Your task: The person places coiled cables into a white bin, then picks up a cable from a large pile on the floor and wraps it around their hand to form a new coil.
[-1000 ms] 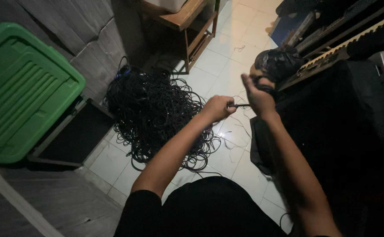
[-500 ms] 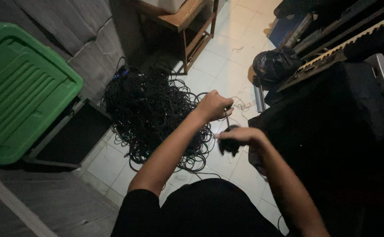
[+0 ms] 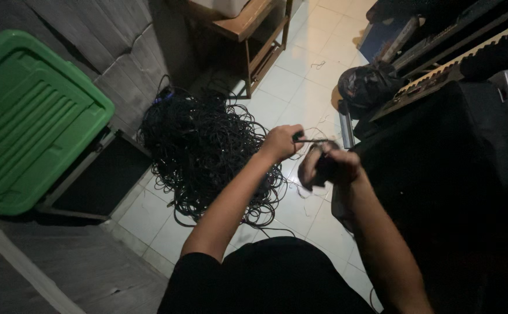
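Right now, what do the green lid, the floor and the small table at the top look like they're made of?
Green lid: likely moulded plastic, by its ribbed panel, rounded corners and even colour with a dull sheen.
Floor: glazed ceramic tile by the look, pale squares with grout lines and a faint shine.
Small table: probably wood, a brown top and square legs; the dim light hides any grain.

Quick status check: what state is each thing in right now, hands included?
Left hand: closed, pinching a thin black cable.
Right hand: closed around a dark bundle, blurred.
Cable pile: tangled, loose on the tiled floor.
Green bin lid: lying flat, closed side up.
Wooden table: standing upright.
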